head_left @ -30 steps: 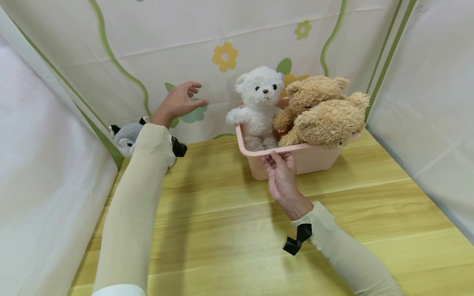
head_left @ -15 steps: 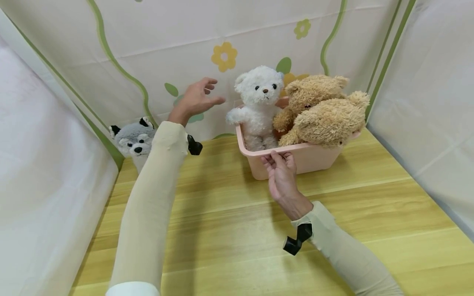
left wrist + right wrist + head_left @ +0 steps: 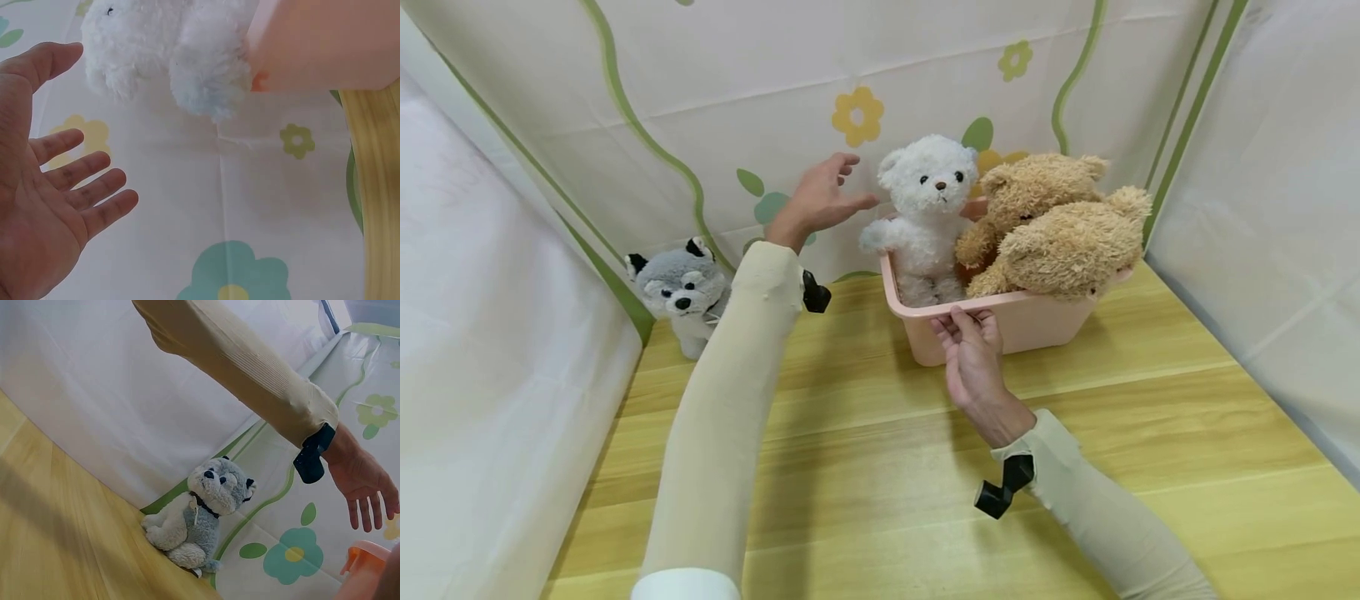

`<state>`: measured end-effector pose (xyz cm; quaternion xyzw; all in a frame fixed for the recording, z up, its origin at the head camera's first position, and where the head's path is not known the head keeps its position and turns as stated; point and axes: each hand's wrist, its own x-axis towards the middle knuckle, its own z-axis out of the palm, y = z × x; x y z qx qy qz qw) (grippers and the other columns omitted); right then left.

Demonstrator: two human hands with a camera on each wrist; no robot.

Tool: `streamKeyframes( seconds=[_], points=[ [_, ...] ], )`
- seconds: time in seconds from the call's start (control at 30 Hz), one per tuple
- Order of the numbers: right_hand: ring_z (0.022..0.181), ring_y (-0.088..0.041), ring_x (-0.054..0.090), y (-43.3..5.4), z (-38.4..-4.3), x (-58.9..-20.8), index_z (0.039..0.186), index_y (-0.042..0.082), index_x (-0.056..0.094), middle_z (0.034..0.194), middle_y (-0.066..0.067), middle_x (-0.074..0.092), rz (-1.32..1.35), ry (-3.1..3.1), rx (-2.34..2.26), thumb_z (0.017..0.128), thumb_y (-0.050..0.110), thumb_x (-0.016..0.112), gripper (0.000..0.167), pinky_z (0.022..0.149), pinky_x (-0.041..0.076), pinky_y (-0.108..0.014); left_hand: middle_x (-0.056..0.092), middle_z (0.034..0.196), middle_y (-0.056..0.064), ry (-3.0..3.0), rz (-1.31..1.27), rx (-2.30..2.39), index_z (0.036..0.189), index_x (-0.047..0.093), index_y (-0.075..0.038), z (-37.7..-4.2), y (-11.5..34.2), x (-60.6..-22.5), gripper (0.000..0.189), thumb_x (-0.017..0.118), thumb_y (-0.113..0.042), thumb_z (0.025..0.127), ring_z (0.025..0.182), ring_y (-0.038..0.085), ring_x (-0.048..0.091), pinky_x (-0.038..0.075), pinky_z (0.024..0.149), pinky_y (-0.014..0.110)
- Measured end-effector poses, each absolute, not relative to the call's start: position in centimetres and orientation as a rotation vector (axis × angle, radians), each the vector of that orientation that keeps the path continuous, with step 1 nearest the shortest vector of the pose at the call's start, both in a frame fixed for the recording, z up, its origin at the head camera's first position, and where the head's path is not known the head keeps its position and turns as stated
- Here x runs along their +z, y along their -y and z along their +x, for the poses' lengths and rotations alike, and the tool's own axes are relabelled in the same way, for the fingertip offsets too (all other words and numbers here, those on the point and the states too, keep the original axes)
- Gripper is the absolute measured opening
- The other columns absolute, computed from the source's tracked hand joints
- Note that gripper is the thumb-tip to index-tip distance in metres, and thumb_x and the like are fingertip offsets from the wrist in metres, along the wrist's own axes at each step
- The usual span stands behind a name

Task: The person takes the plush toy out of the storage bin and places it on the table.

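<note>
My left hand (image 3: 825,197) hovers open in the air, just left of a white teddy bear (image 3: 931,179), with its fingers spread apart. The white bear stands in a pink plastic bin (image 3: 1045,321), facing forward. Beside it two tan teddy bears (image 3: 1071,250) lean over the bin's right side. At the bin's front rim my right hand (image 3: 973,362) pinches the edge between thumb and fingers. In the left wrist view the left palm (image 3: 37,237) holds nothing, and the white bear's fluffy arm (image 3: 209,81) is beyond the fingertips.
A grey and white husky plush (image 3: 681,292) sits at the back left corner of the wooden table (image 3: 880,483), partly behind the left sleeve. White curtains with printed flowers (image 3: 857,117) enclose the table at the back and both sides.
My left hand has moved right, from near the husky plush towards the white bear, uncovering more of the husky. The right hand and the bin stay where they were.
</note>
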<state>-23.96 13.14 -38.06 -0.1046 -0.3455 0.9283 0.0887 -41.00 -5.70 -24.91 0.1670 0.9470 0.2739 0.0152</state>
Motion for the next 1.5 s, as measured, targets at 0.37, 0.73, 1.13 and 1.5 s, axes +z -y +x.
streamKeyframes(
  seconds=[0.37, 0.73, 1.13, 1.5],
  points=[
    [0.083, -0.014, 0.057, -13.4, -23.9, -38.1, 0.101, 0.010, 0.042, 0.096, -0.004, 0.054, -0.336, 1.023, 2.759, 0.101, 0.003, 0.047, 0.009, 0.085, 0.053, -0.024, 0.032, 0.160, 0.009, -2.944, 0.584, 0.931, 0.157, 0.024, -0.015, -41.4, 2.9, -25.6, 0.085, 0.064, -0.049, 0.090, 0.146, 0.025, 0.033, 0.033, 0.116, 0.042],
    [0.084, -0.014, 0.057, -13.4, -24.0, -38.1, 0.100, 0.010, 0.042, 0.095, -0.004, 0.053, -0.339, 1.024, 2.761, 0.101, 0.003, 0.048, 0.009, 0.085, 0.053, -0.025, 0.019, 0.165, 0.001, -2.942, 0.589, 0.914, 0.159, 0.013, -0.017, -41.7, 0.7, -25.6, 0.094, 0.064, -0.053, 0.089, 0.152, 0.018, 0.019, 0.022, 0.122, 0.037],
    [0.083, -0.014, 0.057, -13.4, -24.0, -38.1, 0.099, 0.011, 0.043, 0.094, -0.004, 0.053, -0.330, 1.018, 2.762, 0.101, 0.002, 0.048, 0.010, 0.085, 0.053, -0.025, 0.020, 0.164, 0.001, -2.992, 0.594, 0.859, 0.159, 0.016, -0.015, -42.1, -1.0, -25.3, 0.096, 0.063, -0.057, 0.087, 0.151, 0.018, 0.022, 0.023, 0.121, 0.034],
    [0.084, -0.013, 0.057, -13.4, -24.0, -38.2, 0.100, 0.011, 0.042, 0.095, -0.004, 0.053, -0.308, 1.041, 2.768, 0.102, 0.004, 0.048, 0.009, 0.086, 0.053, -0.025, 0.024, 0.163, 0.003, -3.066, 0.623, 0.762, 0.157, 0.019, -0.014, -42.2, -1.8, -25.0, 0.094, 0.061, -0.061, 0.087, 0.150, 0.021, 0.023, 0.022, 0.122, 0.037]
  ],
)
